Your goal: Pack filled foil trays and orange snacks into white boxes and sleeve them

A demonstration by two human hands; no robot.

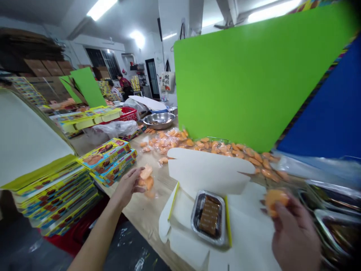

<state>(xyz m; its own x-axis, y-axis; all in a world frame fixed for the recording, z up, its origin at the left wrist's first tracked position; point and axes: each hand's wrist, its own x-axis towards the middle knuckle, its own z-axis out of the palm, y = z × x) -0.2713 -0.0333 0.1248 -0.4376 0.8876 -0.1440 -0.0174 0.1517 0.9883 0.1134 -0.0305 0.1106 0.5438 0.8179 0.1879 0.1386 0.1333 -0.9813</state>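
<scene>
**Pale wooden table, open white carton, both hands close by**

We log a pale wooden table (146, 210) with a bright green upright board (248, 79) behind and stacked yellow printed boxes (56, 199) at left; working room is narrow. On the flat white card carton (210, 169) sits a silver foil tray (208, 218). Our right hand (296, 237) clenches a soft orange piece (276, 201); our left hand (126, 186), half open, is just beside loose orange pieces (146, 180).

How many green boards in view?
3: a large green board on the right, plus a green board and a smaller green board beside it, farther back on the left. More may be hidden.
</scene>
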